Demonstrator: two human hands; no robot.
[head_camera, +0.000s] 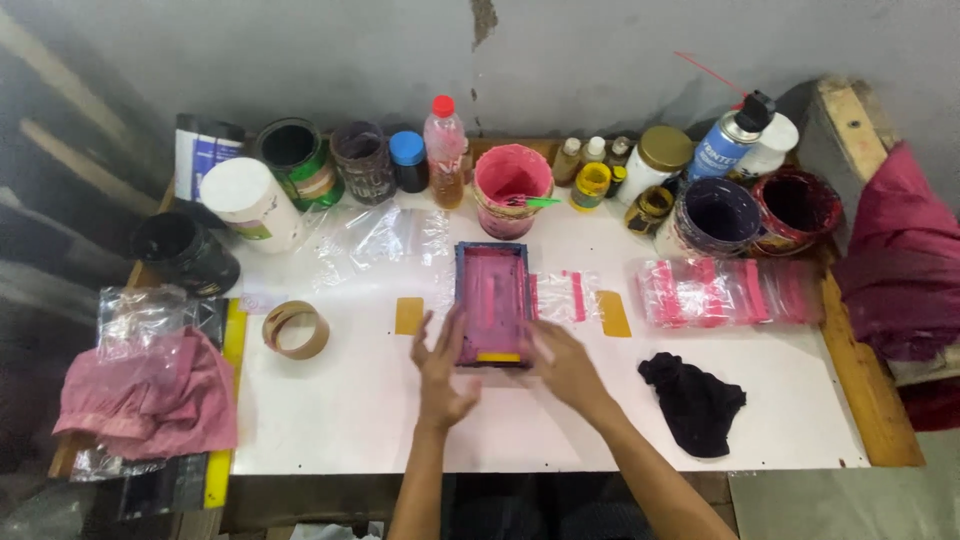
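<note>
At the middle of the white surface (350, 400) lies a small pink-stained printing frame (492, 303), flanked by the left hand (441, 368) and right hand (563, 362), each grip spread flat. It is judged rigid and light, best held by its side rails.

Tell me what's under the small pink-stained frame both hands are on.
A clear bag with pink strips sticks out from under the frame to its right. The left hand and right hand press its near corners. Whatever lies directly beneath is covered.

One printing frame (492, 303), one tape roll (296, 329), two rags (694, 400).
</note>
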